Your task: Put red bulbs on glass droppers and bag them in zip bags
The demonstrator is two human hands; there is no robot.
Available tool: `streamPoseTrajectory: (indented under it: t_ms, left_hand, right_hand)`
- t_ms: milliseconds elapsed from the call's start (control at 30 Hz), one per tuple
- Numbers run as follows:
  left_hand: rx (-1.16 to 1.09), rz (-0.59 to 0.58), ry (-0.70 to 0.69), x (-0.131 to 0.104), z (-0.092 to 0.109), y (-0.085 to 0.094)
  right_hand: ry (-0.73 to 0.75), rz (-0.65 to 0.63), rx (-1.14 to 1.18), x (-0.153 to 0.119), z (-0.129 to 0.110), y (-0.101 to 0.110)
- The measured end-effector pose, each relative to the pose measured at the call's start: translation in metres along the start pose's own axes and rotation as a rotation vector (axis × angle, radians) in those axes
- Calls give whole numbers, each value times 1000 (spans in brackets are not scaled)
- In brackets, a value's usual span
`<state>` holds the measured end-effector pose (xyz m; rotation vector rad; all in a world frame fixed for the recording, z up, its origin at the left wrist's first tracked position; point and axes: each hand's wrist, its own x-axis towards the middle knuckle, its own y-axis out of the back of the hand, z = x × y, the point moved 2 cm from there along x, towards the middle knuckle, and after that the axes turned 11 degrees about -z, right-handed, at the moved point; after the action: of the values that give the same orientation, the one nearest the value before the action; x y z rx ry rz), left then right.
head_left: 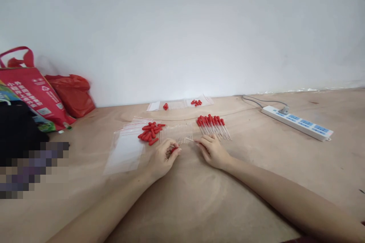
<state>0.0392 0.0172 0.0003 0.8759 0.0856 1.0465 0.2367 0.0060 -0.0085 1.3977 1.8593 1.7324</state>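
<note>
My left hand (164, 158) is closed with a red rubber bulb (173, 150) between its fingers. Pinched in the fingertips of my right hand (214, 152) is a thin clear dropper tube (189, 139), its free end pointing left toward my left hand. The bulb and the tube are apart. Just beyond my hands lies a row of clear tubes (176, 132). A pile of loose red bulbs (148, 133) sits beyond my left hand. Past my right hand, several droppers (211, 120) with red bulbs on their tubes lie side by side.
Clear zip bags (125, 155) overlap left of the bulb pile. Near the wall are another small bag (207, 100) and a few red bulbs (196, 102). A white power strip (296, 122) with a plugged-in cable lies right. Red bags (68, 95) stand at the left.
</note>
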Motion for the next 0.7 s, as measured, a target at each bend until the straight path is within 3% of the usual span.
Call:
streamPoseTrajectory:
  t_ms: [133,333,700]
  left_hand:
    - [-37,-32,25,0,-8,-3]
    - [153,-76,-47,2,-5,0]
    - [25,-90,-9,2,-7,0]
  right_hand:
    - [-1,-27,2,2,-7,2]
    - [-12,-58,-27,2,-9,1]
    - [11,-55,-5,3,-11,2]
